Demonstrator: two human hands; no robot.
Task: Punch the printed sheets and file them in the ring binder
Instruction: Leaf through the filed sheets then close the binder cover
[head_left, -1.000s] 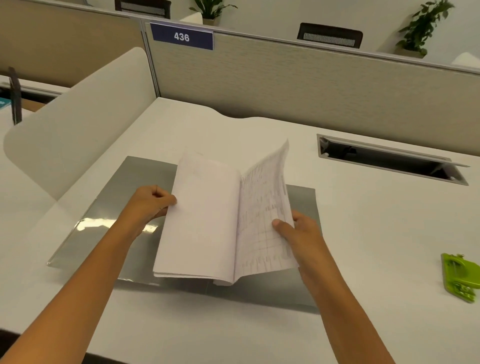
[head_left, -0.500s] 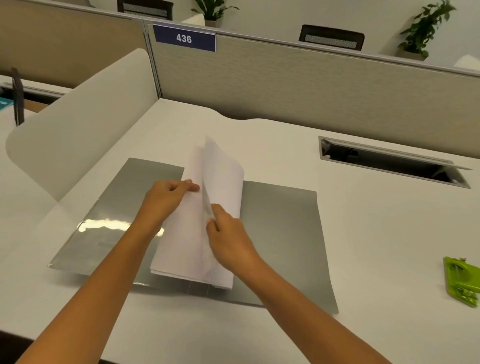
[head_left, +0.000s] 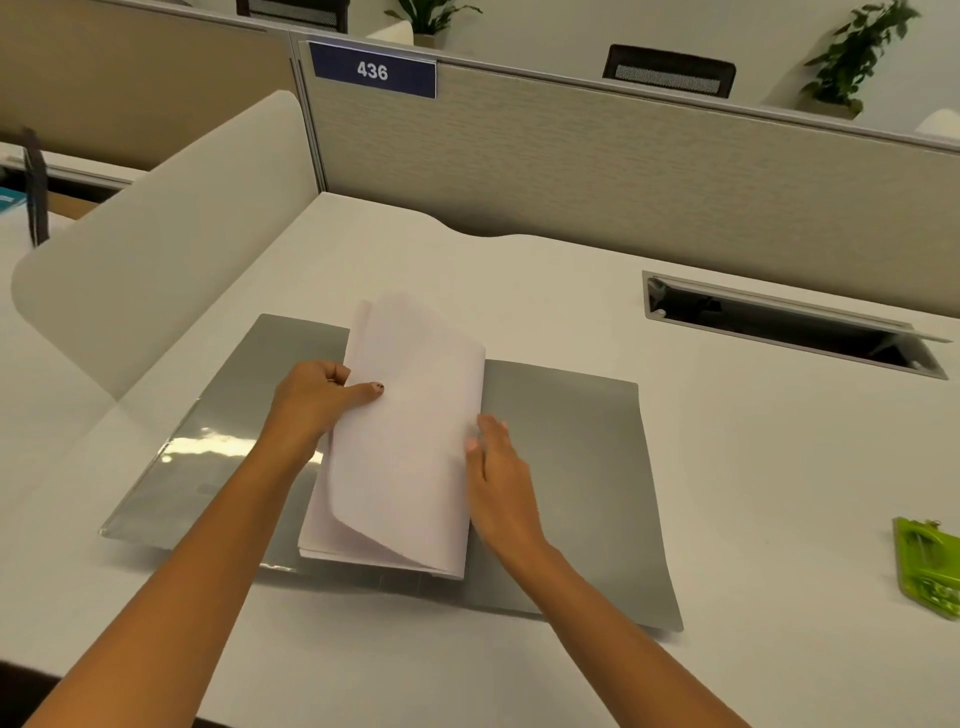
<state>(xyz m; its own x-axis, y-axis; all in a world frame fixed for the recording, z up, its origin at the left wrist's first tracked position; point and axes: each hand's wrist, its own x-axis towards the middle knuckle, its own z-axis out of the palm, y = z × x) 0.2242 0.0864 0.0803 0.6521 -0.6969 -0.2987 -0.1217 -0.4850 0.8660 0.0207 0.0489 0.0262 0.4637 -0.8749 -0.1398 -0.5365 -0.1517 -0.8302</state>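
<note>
Left grip (head_left: 317, 400) pinches sheets (head_left: 410, 441), fingertips hidden underneath.

Open-plan office, we judge. Beige fabric partition (head_left: 623, 171) walls off cubicle; blue plate (head_left: 373, 70) at its top reads 436. White surface (head_left: 519, 291) has recessed cable slot (head_left: 779, 322), lid raised. Curved white divider (head_left: 171, 223) screens left side. Beyond partition we see mesh chair back (head_left: 669, 70), second chair back (head_left: 291, 8) farther left, potted plants (head_left: 852, 57). Furnishings pale, neutral throughout. Desk stationery on surface: grey binder (head_left: 571, 467) lying open, paper sheets (head_left: 410, 441) on it, green hole punch (head_left: 927, 566) at right edge.
</note>
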